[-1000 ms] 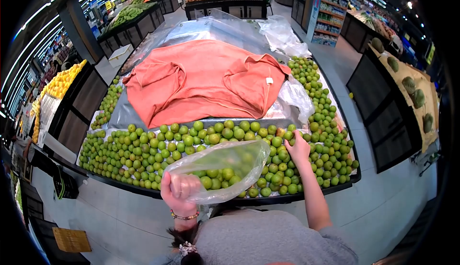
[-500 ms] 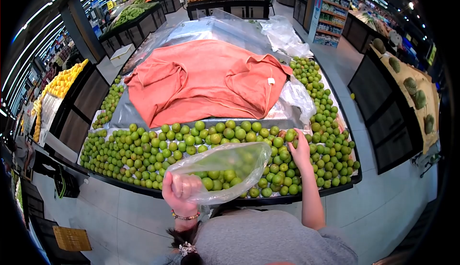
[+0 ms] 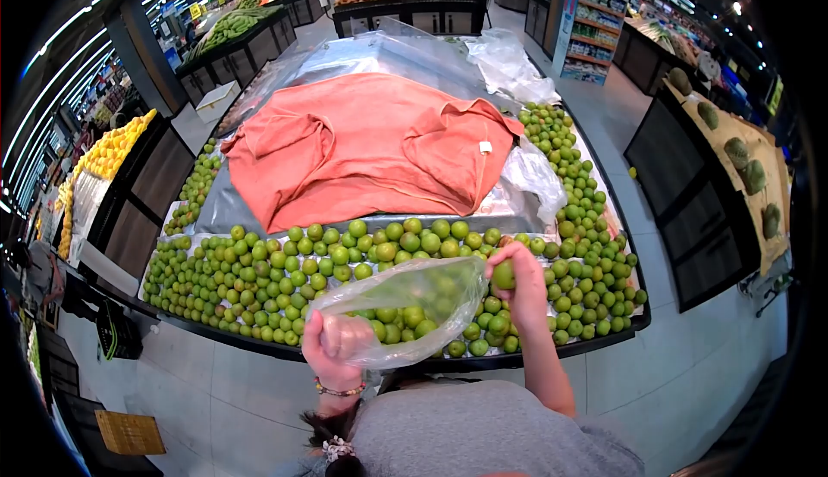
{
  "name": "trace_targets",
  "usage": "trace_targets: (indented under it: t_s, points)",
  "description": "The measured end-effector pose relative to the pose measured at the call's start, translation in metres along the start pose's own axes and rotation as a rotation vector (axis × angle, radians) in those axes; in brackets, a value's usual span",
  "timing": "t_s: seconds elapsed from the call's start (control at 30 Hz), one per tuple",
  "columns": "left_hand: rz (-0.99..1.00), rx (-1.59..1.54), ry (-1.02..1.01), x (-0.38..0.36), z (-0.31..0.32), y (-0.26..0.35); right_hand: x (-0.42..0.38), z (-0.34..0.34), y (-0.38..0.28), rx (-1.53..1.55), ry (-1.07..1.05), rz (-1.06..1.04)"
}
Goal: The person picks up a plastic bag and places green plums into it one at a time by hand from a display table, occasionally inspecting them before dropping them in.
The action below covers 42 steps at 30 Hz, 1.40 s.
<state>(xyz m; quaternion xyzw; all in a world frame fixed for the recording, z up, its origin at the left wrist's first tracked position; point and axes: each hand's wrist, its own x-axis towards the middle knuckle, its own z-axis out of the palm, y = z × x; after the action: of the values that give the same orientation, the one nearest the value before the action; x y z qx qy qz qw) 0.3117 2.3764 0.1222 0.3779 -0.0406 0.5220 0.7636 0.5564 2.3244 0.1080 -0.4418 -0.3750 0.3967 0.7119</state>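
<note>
My left hand [image 3: 336,348] is closed on the edge of a clear plastic bag [image 3: 414,352], which hangs wide with its mouth tilted up. Through the film, several round green fruits show. My right hand [image 3: 524,291] grips a single round green fruit [image 3: 503,276] between fingers and thumb, right beside the bag's right rim. Below and around both hands spreads a bed of the same small green fruits [image 3: 250,279], some tinged brown, along the front of the display stand.
A coral-coloured cloth garment [image 3: 371,149] lies over the stand's raised middle. Crumpled clear plastic [image 3: 535,179] sits at its right. A black edge [image 3: 285,348] borders the stand. Yellow fruit [image 3: 121,145] is stacked on a left stand; large spiky fruits [image 3: 737,153] lie on a right one.
My right hand has lifted a green fruit from the pile and brought it left to the bag's rim. My left hand and the bag have shifted slightly right.
</note>
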Motion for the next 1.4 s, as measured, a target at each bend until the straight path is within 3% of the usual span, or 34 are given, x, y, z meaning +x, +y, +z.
trace_targets:
  t_s: [0.1,0.13,0.17,0.33,0.43,0.53,0.63,0.7,0.77,0.87,0.97,1.03,1.07,1.4]
  points:
    - [-0.009,-0.001,0.006,-0.001,0.001,-0.002,-0.007,0.037,-0.016,-0.231,-0.419,0.030]
    - [-0.007,-0.002,0.009,-0.001,0.002,-0.003,-0.008,0.045,-0.017,-0.219,-0.528,0.158]
    - [-0.006,-0.002,0.012,-0.002,0.003,-0.003,-0.006,0.049,-0.003,-0.325,-0.606,0.053]
    - [0.015,0.044,0.066,-0.004,0.008,-0.005,-0.003,0.065,0.017,-0.872,-0.804,-0.175]
    - [0.006,0.041,0.073,-0.006,0.009,-0.006,-0.005,0.076,0.017,-1.003,-0.820,-0.169]
    - [0.005,0.021,0.091,-0.005,0.010,-0.006,-0.004,0.075,0.003,-0.872,-0.769,-0.275]
    - [0.018,0.015,0.069,-0.004,0.006,-0.002,0.007,0.049,-0.023,-0.545,-0.633,-0.459]
    - [0.016,0.022,0.050,-0.003,0.004,-0.001,0.026,0.007,-0.033,-0.708,-0.238,-0.553]
    - [-0.003,0.034,0.043,-0.005,0.002,-0.001,0.055,-0.040,-0.021,-0.893,0.148,-0.415]
    - [-0.009,0.036,0.056,-0.003,0.002,-0.005,0.088,-0.138,0.052,-1.646,0.509,-0.244]
    - [-0.024,0.014,0.030,-0.001,0.000,-0.004,0.092,-0.186,0.090,-1.299,0.151,0.327]
    - [-0.023,0.007,0.023,0.002,0.000,-0.004,0.071,-0.175,0.111,-1.543,0.192,-0.052]
    - [-0.026,0.005,0.022,0.002,0.000,-0.004,0.066,-0.171,0.116,-1.571,0.239,-0.112]
    - [-0.022,-0.023,0.075,0.007,0.004,-0.008,0.055,-0.155,0.109,-1.523,0.173,-0.012]
